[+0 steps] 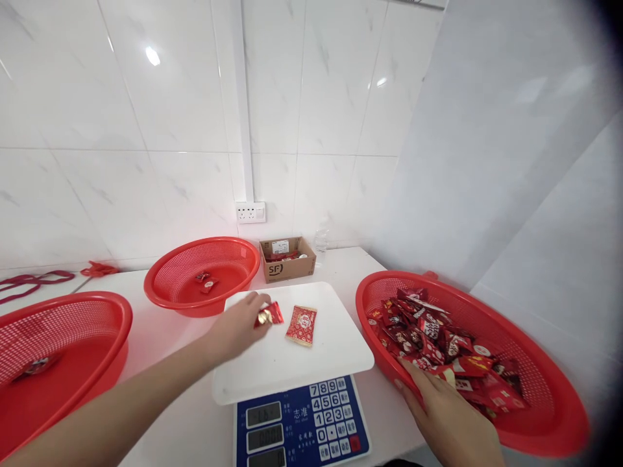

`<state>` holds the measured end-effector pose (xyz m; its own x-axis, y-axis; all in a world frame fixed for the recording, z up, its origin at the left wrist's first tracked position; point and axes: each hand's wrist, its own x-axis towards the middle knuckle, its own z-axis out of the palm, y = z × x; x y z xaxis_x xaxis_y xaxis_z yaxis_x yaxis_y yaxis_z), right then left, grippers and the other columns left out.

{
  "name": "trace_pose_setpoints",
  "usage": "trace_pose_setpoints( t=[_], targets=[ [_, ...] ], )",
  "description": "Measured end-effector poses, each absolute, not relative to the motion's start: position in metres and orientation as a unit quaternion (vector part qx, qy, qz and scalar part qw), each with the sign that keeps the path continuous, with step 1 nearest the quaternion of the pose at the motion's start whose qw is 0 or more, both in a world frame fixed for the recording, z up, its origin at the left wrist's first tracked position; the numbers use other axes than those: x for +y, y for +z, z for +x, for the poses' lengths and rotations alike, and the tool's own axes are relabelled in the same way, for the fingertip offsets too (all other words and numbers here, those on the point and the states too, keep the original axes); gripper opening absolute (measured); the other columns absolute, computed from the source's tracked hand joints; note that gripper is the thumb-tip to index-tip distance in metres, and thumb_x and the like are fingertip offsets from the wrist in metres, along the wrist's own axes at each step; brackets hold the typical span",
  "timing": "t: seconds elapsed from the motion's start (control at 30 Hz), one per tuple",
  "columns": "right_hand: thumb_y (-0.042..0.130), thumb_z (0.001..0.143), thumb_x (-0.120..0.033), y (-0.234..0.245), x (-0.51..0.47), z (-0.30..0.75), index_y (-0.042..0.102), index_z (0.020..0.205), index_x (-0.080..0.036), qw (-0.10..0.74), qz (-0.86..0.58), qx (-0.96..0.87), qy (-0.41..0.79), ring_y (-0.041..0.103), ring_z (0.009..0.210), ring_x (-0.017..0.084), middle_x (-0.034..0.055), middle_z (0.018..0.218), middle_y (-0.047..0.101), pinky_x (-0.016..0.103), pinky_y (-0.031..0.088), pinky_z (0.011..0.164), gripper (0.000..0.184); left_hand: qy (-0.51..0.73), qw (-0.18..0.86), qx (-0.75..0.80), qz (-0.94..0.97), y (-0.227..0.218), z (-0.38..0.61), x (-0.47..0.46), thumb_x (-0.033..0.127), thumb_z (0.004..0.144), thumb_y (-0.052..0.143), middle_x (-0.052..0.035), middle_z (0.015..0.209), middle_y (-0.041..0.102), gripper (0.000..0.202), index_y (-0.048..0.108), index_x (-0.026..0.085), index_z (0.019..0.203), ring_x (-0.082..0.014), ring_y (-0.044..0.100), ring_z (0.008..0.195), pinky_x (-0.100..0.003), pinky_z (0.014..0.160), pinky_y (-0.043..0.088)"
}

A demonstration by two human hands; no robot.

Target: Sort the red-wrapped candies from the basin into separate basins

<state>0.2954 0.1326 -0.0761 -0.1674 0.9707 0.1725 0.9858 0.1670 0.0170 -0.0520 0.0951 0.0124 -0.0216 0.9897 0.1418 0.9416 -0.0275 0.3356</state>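
My left hand reaches over the white tray of a blue digital scale. Its fingers pinch a small red and gold candy packet just above the tray. A flat red packet lies on the tray to the right of it. My right hand rests on the near rim of a red basket full of several red candy packets; its fingers curl into the packets, and what they hold is hidden.
A red basket with two packets stands behind the scale. Another red basket holding one packet sits at the left. A small cardboard box, a clear bottle and a wall socket are at the back. Red cord lies far left.
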Motion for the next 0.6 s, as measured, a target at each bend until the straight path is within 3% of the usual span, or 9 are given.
trace_pose_setpoints(
  t=[0.1,0.23,0.33,0.43,0.6],
  targets=[
    [0.031,0.088,-0.037,-0.075,0.132,0.295,0.054,0.125,-0.027,0.057,-0.641,-0.764,-0.052,0.058,0.106,0.026,0.0019,0.118,0.063,0.037,0.054,0.075,0.045,0.190,-0.011,0.756,0.627,0.028,-0.090,0.114,0.036,0.081,0.047,-0.0034,0.106,0.055,0.023,0.048,0.025,0.101,-0.0199,0.059,0.086,-0.028,0.065,0.044],
    [0.030,0.088,-0.039,-0.077,0.133,0.295,0.053,0.125,-0.027,0.069,-0.637,-0.766,-0.051,0.056,0.109,0.027,0.0026,0.117,0.063,0.038,0.053,0.076,0.045,0.183,-0.041,0.804,0.564,0.040,-0.137,0.137,0.038,0.083,0.042,-0.0127,0.113,0.053,0.035,0.044,0.019,0.112,-0.0272,0.058,0.086,-0.035,0.062,0.045],
    [0.032,0.087,-0.040,-0.081,0.134,0.297,0.054,0.125,-0.028,0.063,-0.641,-0.763,-0.057,0.053,0.113,0.029,0.0024,0.119,0.062,0.040,0.054,0.075,0.045,0.170,-0.047,0.809,0.561,0.037,-0.145,0.148,0.036,0.083,0.042,-0.0183,0.116,0.052,0.040,0.044,0.014,0.116,-0.0340,0.053,0.102,-0.040,0.072,0.044],
    [0.030,0.088,-0.039,-0.085,0.135,0.298,0.054,0.124,-0.029,0.067,-0.637,-0.765,-0.063,0.054,0.111,0.030,0.0029,0.117,0.063,0.040,0.054,0.074,0.045,0.160,-0.028,0.781,0.603,0.026,-0.122,0.153,0.035,0.085,0.041,-0.0163,0.116,0.054,0.037,0.049,0.015,0.114,-0.0323,0.050,0.108,-0.042,0.081,0.042],
    [0.031,0.088,-0.038,-0.084,0.135,0.298,0.056,0.121,-0.027,0.076,-0.636,-0.766,-0.063,0.054,0.111,0.029,0.0048,0.115,0.064,0.039,0.054,0.072,0.044,0.136,0.054,0.693,0.706,0.000,-0.046,0.145,0.049,0.085,0.041,-0.0087,0.109,0.060,0.042,0.050,0.022,0.116,-0.0246,0.056,0.100,-0.036,0.080,0.045]
  ],
)
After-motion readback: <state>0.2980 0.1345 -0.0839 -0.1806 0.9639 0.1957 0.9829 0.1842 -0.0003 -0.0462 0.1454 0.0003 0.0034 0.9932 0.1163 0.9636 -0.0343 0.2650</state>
